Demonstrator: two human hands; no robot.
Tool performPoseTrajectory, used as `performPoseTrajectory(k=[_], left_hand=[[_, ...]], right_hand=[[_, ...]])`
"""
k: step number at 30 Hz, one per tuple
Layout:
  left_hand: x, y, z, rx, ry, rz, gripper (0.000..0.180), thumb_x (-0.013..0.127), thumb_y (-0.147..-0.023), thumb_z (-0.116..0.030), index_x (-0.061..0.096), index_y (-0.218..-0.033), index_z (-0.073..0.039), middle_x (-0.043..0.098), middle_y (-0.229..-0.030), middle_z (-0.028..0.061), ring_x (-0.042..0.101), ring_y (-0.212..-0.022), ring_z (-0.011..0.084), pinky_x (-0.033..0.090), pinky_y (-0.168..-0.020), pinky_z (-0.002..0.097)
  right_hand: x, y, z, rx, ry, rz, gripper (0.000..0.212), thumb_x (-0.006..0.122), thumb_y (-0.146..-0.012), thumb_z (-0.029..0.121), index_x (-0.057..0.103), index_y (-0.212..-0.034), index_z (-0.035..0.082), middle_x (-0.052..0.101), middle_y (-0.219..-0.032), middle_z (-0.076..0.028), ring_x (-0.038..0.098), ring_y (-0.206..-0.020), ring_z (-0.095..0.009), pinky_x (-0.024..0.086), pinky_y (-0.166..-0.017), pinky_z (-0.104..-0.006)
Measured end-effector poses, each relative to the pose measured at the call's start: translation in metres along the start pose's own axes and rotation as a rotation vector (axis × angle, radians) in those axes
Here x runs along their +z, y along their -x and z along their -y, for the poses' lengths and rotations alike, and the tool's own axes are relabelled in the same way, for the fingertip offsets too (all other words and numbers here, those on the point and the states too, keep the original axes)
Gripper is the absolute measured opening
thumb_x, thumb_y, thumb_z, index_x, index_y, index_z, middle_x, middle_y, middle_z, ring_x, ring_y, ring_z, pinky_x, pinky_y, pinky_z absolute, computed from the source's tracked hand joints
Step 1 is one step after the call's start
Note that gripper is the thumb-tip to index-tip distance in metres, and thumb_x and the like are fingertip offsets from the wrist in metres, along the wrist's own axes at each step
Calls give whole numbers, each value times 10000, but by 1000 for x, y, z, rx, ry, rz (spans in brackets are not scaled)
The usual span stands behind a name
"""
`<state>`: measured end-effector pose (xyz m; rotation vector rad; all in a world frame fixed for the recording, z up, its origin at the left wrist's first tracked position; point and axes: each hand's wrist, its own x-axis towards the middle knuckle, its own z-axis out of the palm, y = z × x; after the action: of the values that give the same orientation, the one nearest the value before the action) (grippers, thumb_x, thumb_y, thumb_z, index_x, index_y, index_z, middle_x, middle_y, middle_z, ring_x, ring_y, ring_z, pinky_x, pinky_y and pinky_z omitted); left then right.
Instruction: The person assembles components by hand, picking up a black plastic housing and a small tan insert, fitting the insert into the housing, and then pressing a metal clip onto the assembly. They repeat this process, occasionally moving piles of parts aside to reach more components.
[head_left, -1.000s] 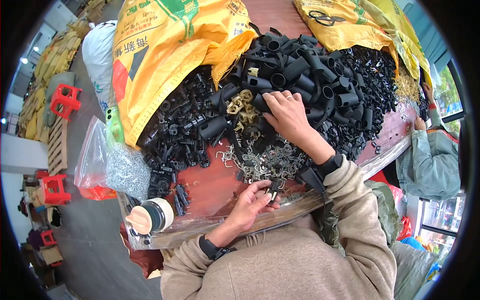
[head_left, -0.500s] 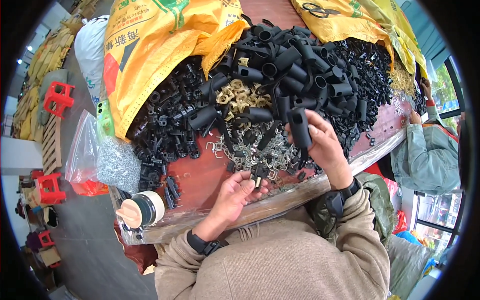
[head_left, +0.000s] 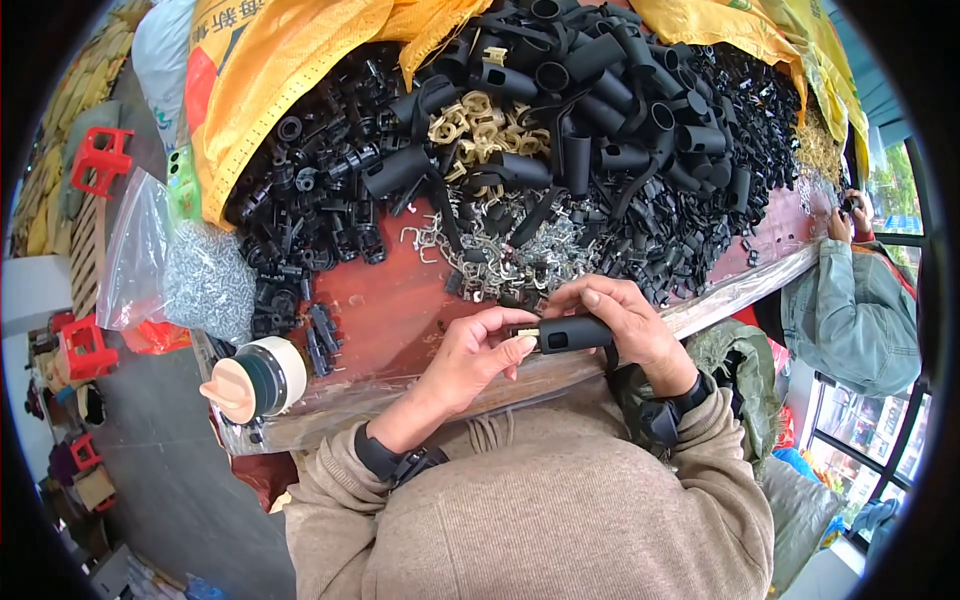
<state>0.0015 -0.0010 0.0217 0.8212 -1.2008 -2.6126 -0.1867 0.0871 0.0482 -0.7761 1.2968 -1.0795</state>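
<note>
Close to the table's near edge, my right hand point(head_left: 632, 325) is closed round a black plastic tube point(head_left: 578, 334) with a rectangular slot in its side, lying roughly level. Against the tube's left end, my left hand point(head_left: 482, 352) pinches a small black part with a cream piece point(head_left: 527, 333) on it; my fingers hide most of it. Whether the part sits inside the tube mouth or only touches it, I cannot tell. Just beyond my hands lie bent metal clips point(head_left: 520, 245), and behind them cream plastic pieces point(head_left: 480, 125) and a heap of black tubes point(head_left: 600, 90).
Dark plastic mechanisms point(head_left: 320, 185) are piled at the left, near a clear bag of small screws point(head_left: 210, 280). A cup with a cream lid point(head_left: 262, 380) stands at the left corner. Yellow sacks point(head_left: 300, 70) lie behind. Another person's sleeve point(head_left: 850, 310) is at the right.
My right hand has come down and left with the tube, turning it from upright to level. Its end now meets the part in my left hand. The view has shifted slightly.
</note>
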Motion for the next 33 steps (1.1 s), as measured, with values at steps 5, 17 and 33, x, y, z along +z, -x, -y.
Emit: performPoseTrajectory(k=[5,17,33], left_hand=[[-2,0,1,22,-103,-59,265,594,-801,-124,553,-1027,10,560,-734,20,507,-596,67,443,-561,193],[3,-2,2,4,-82,-145,285,584,-809,-120,549,-1047,33,583,-776,43,530,-618,69,460,-580,195],[1,-3,6,-77,174,-115,554,646,-765,-157,361,-1202,27,572,-938,84,561,-723,101,474,-587,212]], right_hand=[[6,0,-3,48,32,-35,331,357,-908,239,537,-996,-24,602,-890,-87,559,-784,-114,452,-616,-203],[22,3,-26,68,-211,-166,346,294,-927,261,494,-1010,-8,578,-859,-86,547,-753,-112,451,-642,-220],[2,-18,-6,-299,153,500,815,595,-676,531,351,-1243,0,418,-1196,-158,396,-1122,-261,293,-949,-370]])
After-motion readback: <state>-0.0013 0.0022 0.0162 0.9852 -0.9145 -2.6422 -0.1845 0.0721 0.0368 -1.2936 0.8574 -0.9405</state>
